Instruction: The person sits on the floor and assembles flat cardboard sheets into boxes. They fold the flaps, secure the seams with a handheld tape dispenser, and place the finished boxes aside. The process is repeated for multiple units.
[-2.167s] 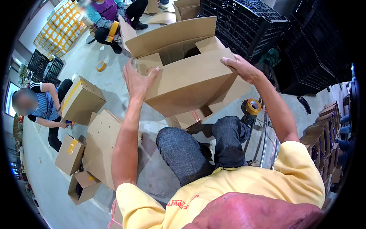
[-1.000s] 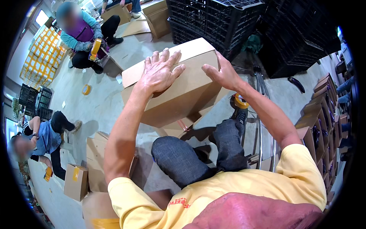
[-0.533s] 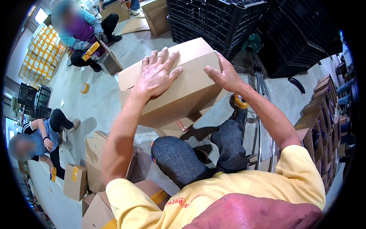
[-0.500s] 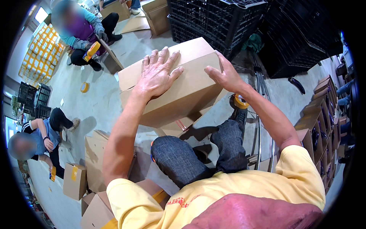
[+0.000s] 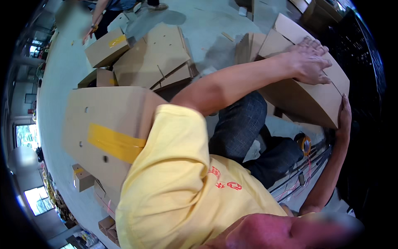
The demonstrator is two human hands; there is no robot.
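Note:
A brown cardboard box (image 5: pixel 304 101) is tilted beyond my knees, with its seamed top turned up. Across that top lies my left hand (image 5: pixel 309 62), open, its fingers stretched toward the far edge and slightly blurred. My right hand (image 5: pixel 345 116) is flat against the box's right side, fingers extended upward and partly hidden by the edge. Below the box, near my shoe, is a roll of yellow tape (image 5: pixel 306 145).
A large taped carton (image 5: pixel 103 110) stands by my left arm. Beyond it are flattened cardboard sheets (image 5: pixel 151 52) and a smaller taped box (image 5: pixel 107 47). Another person's hand (image 5: pixel 88 34) shows at the upper left. Black crates (image 5: pixel 362 54) stand right; metal rods (image 5: pixel 296 176) lie near my legs.
My view has swung left, so the box and my hands now appear farther right. Both hands remain on the box; my right hand sits lower along its side.

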